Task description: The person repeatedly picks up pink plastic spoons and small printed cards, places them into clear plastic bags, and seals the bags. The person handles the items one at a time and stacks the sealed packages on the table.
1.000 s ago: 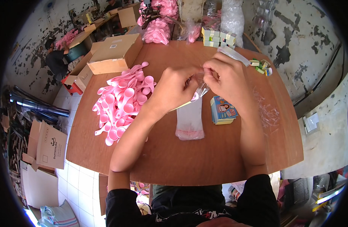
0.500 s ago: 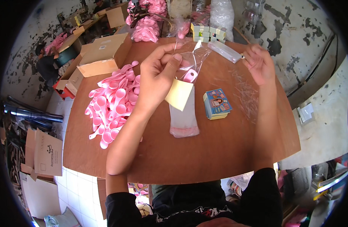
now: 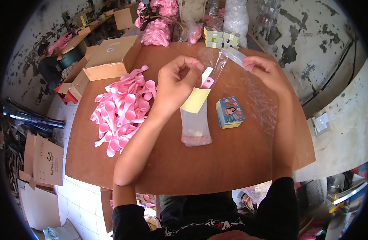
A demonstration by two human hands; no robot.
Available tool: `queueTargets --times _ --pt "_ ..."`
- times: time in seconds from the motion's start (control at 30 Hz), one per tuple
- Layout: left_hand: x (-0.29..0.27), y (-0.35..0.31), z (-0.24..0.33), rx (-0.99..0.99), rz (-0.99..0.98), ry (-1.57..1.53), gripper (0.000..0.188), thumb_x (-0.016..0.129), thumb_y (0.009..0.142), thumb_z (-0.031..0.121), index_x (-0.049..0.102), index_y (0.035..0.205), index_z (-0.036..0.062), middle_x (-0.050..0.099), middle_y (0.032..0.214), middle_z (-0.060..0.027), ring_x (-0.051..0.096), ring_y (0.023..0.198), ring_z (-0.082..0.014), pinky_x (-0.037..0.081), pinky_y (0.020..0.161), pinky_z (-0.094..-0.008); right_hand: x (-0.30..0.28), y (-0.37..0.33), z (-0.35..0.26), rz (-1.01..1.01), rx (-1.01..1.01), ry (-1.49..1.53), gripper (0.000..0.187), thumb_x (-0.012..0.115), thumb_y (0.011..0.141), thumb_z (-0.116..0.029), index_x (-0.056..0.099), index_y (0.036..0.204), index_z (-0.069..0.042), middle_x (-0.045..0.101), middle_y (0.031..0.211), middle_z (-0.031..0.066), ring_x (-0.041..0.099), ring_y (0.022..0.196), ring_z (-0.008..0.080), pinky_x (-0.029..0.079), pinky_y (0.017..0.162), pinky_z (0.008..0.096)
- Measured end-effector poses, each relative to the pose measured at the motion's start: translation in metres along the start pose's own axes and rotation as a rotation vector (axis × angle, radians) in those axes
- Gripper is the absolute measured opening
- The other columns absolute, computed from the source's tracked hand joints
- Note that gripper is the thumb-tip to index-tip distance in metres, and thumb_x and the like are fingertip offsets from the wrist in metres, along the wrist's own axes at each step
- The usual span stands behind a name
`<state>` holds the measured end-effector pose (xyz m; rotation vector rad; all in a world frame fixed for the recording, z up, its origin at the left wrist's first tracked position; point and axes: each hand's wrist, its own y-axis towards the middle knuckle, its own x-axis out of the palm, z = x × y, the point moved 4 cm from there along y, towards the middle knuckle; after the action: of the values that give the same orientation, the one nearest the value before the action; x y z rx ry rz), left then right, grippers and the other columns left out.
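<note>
My left hand [image 3: 180, 82] is closed in a pinch on a clear plastic bag [image 3: 219, 68], held up above the table. Inside or against the bag are a pale yellow card [image 3: 196, 100] and a pink spoon [image 3: 208, 83], whose handle end with a hole sticks up past the card. My right hand [image 3: 268, 74] hovers to the right of the bag, fingers loosely stretched toward it and apparently holding nothing. Below the card lies a stack of clear bags [image 3: 194, 130]. Beside it stands a stack of blue printed cards [image 3: 230, 112]. Many pink spoons [image 3: 124, 116] are heaped left of my left forearm.
The brown table [image 3: 168, 172] carries a cardboard box [image 3: 110, 60] at far left, bundled cards [image 3: 216, 38] and a packet of clear film [image 3: 234, 55] at the back. Clear plastic strips [image 3: 258, 102] lie at right. A person [image 3: 52, 68] sits beyond the left side.
My right hand has moved slightly down and left, its fingers loosening from a pinch. My left hand has shifted a little right and down with the bag, card and spoon.
</note>
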<state>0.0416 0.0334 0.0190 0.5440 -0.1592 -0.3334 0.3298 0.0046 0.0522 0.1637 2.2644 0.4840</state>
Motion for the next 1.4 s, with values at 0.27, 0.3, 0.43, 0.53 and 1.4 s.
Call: queueTargets --times 0.27,0.3,0.43,0.53,1.4 --pt "0.004 -0.001 0.006 -0.091 0.028 -0.056 0.011 0.063 0.091 0.007 0.064 0.096 -0.0024 0.068 0.079 -0.0061 0.064 0.069 -0.0081 0.05 0.058 -0.0224 0.057 -0.004 -0.013 -0.244 -0.037 0.513 0.038 0.065 0.091 -0.02 0.057 0.124 -0.003 0.063 0.113 0.0092 0.061 0.104 0.0152 0.047 0.093 0.031" --pt "-0.003 -0.003 0.002 -0.094 0.041 -0.041 0.011 0.063 0.091 0.007 0.064 0.096 -0.0024 0.068 0.079 -0.0061 0.064 0.069 -0.0081 0.05 0.058 -0.0224 0.075 -0.007 -0.027 -0.257 -0.046 0.527 0.038 0.065 0.091 -0.02 0.057 0.124 -0.003 0.063 0.113 0.0092 0.061 0.104 0.0152 0.047 0.093 0.031" --pt "0.001 0.0 -0.004 -0.069 0.027 -0.06 0.018 0.067 0.09 0.011 0.063 0.099 -0.0032 0.068 0.083 -0.008 0.065 0.072 -0.0099 0.051 0.06 -0.0235 0.101 -0.016 -0.075 -0.149 -0.069 0.656 0.028 0.067 0.089 -0.014 0.063 0.114 -0.001 0.067 0.096 0.0064 0.064 0.088 0.0126 0.051 0.081 0.0273" --pt "0.004 0.002 0.0 0.014 0.016 -0.132 0.032 0.072 0.086 0.012 0.058 0.11 -0.0037 0.066 0.097 -0.0109 0.065 0.083 -0.0126 0.052 0.066 -0.0251 0.085 -0.008 -0.084 0.106 -0.214 0.556 0.018 0.067 0.089 -0.011 0.068 0.102 0.002 0.068 0.089 0.0055 0.064 0.081 0.011 0.052 0.074 0.0247" --pt "-0.007 0.007 -0.009 0.023 -0.041 -0.08 0.017 0.064 0.093 0.009 0.067 0.102 -0.0047 0.071 0.092 -0.0077 0.064 0.081 -0.0083 0.051 0.072 -0.0231 0.081 0.0 -0.065 -0.009 -0.057 0.762 0.022 0.066 0.091 -0.014 0.068 0.105 0.003 0.07 0.093 0.0076 0.067 0.082 0.012 0.055 0.067 0.0244"
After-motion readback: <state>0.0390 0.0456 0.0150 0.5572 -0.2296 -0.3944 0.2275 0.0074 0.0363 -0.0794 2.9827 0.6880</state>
